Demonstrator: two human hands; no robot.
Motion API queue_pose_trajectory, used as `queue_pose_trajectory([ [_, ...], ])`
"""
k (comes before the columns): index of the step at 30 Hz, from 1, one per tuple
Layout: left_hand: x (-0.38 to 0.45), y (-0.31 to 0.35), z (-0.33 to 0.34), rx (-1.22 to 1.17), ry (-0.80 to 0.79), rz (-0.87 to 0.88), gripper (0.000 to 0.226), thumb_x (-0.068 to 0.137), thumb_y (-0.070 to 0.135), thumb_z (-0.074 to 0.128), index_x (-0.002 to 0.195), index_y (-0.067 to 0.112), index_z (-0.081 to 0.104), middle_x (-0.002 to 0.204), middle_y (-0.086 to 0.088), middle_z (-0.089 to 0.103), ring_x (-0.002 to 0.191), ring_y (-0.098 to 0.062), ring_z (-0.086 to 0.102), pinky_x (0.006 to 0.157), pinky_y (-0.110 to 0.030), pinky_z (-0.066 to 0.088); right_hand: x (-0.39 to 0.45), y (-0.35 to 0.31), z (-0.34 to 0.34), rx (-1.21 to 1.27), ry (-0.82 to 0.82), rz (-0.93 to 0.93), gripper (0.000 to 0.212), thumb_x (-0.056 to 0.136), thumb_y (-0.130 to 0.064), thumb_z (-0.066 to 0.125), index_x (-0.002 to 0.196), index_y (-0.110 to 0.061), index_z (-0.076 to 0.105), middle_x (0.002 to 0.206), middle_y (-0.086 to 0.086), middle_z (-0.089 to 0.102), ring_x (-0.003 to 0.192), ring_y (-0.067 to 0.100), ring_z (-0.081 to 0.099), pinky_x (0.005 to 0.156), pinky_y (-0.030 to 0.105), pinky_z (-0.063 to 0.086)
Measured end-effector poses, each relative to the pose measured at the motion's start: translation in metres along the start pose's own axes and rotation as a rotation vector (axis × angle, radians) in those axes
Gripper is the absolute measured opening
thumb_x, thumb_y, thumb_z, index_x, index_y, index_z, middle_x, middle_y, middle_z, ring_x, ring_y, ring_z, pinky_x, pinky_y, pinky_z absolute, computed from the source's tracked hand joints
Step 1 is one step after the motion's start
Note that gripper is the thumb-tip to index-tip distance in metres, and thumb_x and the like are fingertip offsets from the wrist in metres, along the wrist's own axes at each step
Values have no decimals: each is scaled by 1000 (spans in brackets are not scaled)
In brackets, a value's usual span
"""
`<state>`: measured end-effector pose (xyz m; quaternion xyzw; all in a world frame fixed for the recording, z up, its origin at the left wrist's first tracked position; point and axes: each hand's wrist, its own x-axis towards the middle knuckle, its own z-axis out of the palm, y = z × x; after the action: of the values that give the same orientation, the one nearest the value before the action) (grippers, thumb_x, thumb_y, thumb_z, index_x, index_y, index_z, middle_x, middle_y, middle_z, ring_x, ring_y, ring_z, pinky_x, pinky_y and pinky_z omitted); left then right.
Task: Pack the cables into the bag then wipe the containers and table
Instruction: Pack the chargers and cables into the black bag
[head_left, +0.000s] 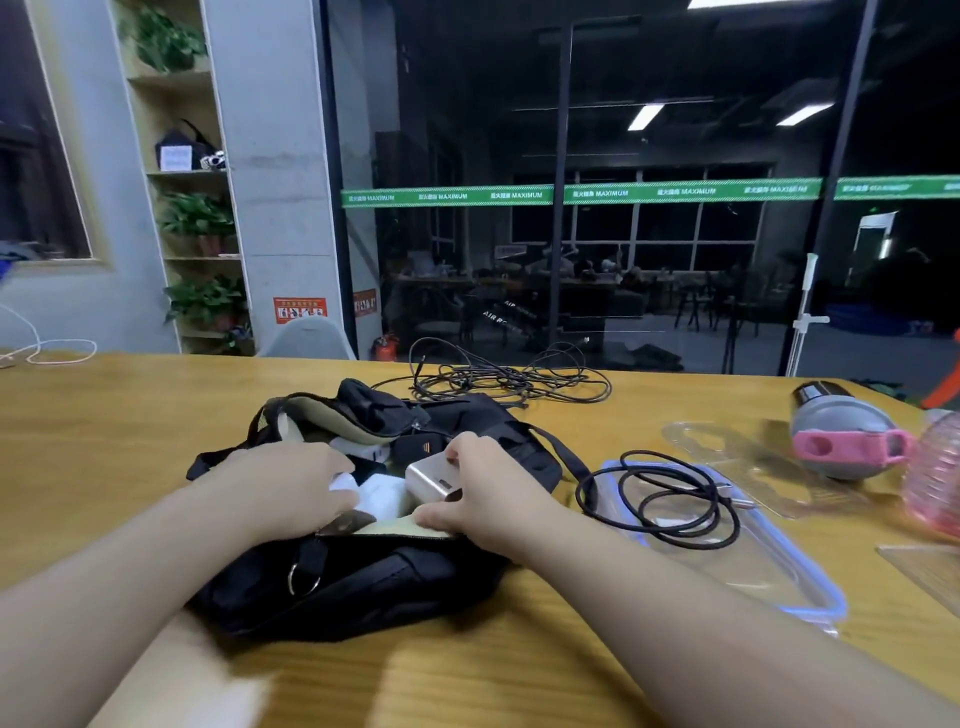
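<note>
From the head camera, the soft black cloth bag (363, 571) lay open at the middle of the yellow wooden worktop (104, 441). The left hand (291, 483) reached inside, fingers loosely bent over white things. The right hand (483, 483) held a small silver metal box (428, 480) at the opening. I think the box could slip. A coiled black cable (662, 499) at 3 o'clock and tangled black cables (509, 382) at 12 o'clock could snag.

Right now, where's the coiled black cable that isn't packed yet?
In the head view, the coiled cable lies on the clear blue-rimmed container, right of the bag, beside the right hand.
</note>
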<state>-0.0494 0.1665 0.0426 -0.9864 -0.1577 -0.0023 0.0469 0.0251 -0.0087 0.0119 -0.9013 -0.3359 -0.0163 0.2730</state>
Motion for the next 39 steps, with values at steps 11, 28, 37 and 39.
queue_pose_trajectory([
  [11, -6, 12, 4, 53, -15, 40, 12, 85, 21, 51, 78, 24, 41, 76, 4, 45, 68, -19, 38, 54, -25, 29, 8, -2, -4, -324, -4, 24, 34, 92, -17, 55, 125, -10, 47, 124, 9, 54, 115, 31, 50, 85, 36, 42],
  [28, -13, 57, 28, 45, 199, 145, 36, 97, 40, 30, 121, 20, 50, 117, -5, 47, 101, -25, 54, 78, -29, 39, -8, 18, -10, -577, 58, -174, 35, 98, -25, 35, 109, -5, 62, 117, 8, 53, 115, 23, 42, 100, 35, 37],
  [37, -14, 66, 32, -84, 252, 219, 47, 96, 38, 35, 141, 27, 24, 141, 0, 32, 129, -22, 33, 103, -38, 35, -33, 30, -19, -408, 84, -363, 35, 98, -16, 38, 129, -7, 52, 135, 5, 47, 137, 20, 25, 111, 29, 25],
  [39, -18, 77, 25, -143, 350, 306, 55, 96, 35, 39, 145, 29, 16, 149, 6, 22, 138, -15, 20, 110, -35, 26, -39, 37, -27, -366, 111, -403, 35, 96, -14, 40, 129, -8, 51, 137, 4, 46, 139, 18, 24, 115, 29, 22],
])
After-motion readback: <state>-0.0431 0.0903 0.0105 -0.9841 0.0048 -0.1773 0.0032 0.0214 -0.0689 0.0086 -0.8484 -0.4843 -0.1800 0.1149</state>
